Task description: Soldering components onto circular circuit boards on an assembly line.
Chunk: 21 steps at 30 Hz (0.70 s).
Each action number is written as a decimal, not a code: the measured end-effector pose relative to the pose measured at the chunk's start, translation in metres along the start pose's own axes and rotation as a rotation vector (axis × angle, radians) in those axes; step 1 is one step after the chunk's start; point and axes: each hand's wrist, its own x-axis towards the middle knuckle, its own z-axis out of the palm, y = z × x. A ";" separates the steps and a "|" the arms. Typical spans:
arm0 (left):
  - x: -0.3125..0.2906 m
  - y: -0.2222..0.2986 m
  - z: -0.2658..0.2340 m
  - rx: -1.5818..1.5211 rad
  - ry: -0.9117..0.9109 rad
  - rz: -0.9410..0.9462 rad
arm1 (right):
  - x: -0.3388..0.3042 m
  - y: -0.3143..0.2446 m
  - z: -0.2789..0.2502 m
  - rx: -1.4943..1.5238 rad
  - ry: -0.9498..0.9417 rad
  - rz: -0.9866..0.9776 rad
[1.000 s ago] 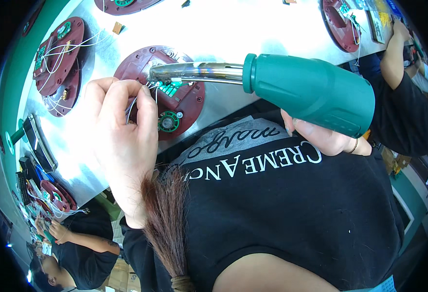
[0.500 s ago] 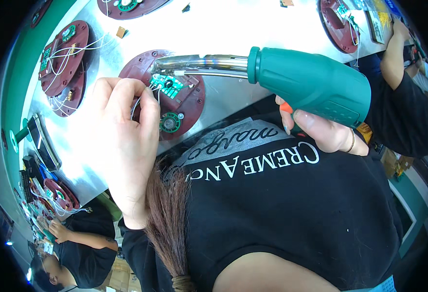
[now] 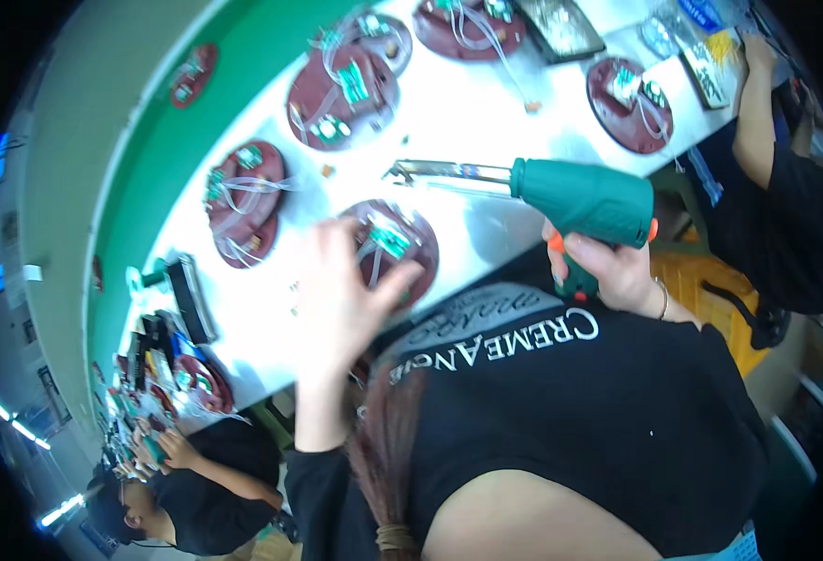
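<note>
My right hand [image 3: 615,271] is wrapped round the grip of a green soldering gun [image 3: 584,198] with an orange trigger. Its long metal tip points left and hangs above the silvery table, apart from the parts. A dark red round plate [image 3: 423,252] lies below the tip, carrying a green circuit board [image 3: 391,240] and white wires. Beside that plate's left edge is my left hand [image 3: 337,304], smeared by motion, thumb and fingers spread with nothing seen in them. It hides part of the plate; whether it touches the plate I cannot tell.
Several similar red plates with wires lie around, including one at the back [image 3: 299,103] and one at the right [image 3: 608,112]. A black case [image 3: 192,297] stands at the left. Co-workers sit at both sides; one forearm [image 3: 758,103] rests at the right table end.
My left hand has let go of the white wires and opened. The soldering gun's tip has lifted off the circuit board. The whole view has shifted, showing more of the table's far side.
</note>
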 end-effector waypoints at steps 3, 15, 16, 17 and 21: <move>0.003 -0.001 0.011 0.127 0.013 0.121 | 0.012 -0.003 0.005 0.063 0.064 0.062; 0.162 -0.205 -0.144 0.563 0.167 -0.315 | 0.027 -0.011 -0.012 0.139 0.067 -0.030; 0.175 -0.228 -0.143 0.633 0.075 -0.389 | 0.028 -0.013 -0.014 0.139 0.086 -0.045; 0.195 -0.226 -0.134 0.628 0.074 -0.359 | 0.029 -0.014 -0.018 0.143 0.112 -0.024; 0.284 -0.182 -0.122 0.746 0.259 -0.112 | 0.030 -0.024 -0.023 0.161 0.199 -0.111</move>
